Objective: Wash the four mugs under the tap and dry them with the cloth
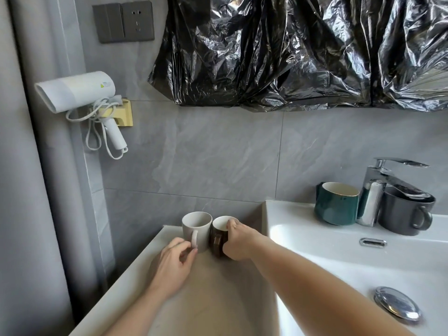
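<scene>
A white mug [197,226] and a brown mug [217,237] stand side by side at the back of the beige counter [218,299]. My left hand [173,265] pinches the white mug's handle. My right hand [238,241] grips the brown mug, fingers over its rim and thumb against its side. A dark green mug [337,204] and a grey mug [404,212] stand on the sink's back ledge, either side of the chrome tap [378,190]. No water runs from the tap. No cloth is in view.
The white sink [339,258] lies right of the counter, with a chrome drain plug [397,303] and overflow slot [372,242]. A white hair dryer [80,93] hangs on the left wall under a socket [123,21]. Black plastic sheeting [303,49] covers the wall above.
</scene>
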